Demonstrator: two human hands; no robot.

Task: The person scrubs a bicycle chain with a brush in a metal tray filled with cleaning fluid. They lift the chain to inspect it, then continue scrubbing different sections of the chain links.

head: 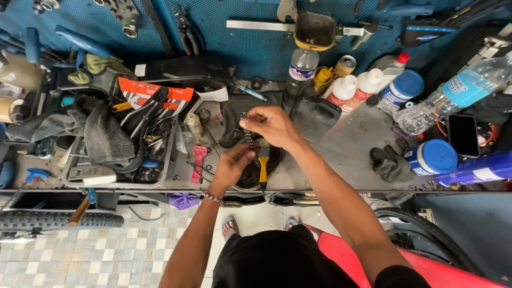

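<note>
A cluttered grey bench ran along a blue pegboard wall hung with tools, above a tiled floor. Over the middle of the bench the person held a short length of bicycle chain nearly upright between both hands. The right hand was the upper one, its fingertips pinched shut on the chain's top end. The left hand sat lower and nearer the body, fingers curled closed around the chain's bottom end, a beaded bracelet at its wrist. Just below the hands a yellow-handled brush lay in a dark shallow pan at the bench's front edge. To the left stood a grey tray crowded with dark rags and small parts, and a pink tool lay just beside it. To the right were a blue-lidded tub, a dark rag, a black phone, and several bottles near the wall.
</note>
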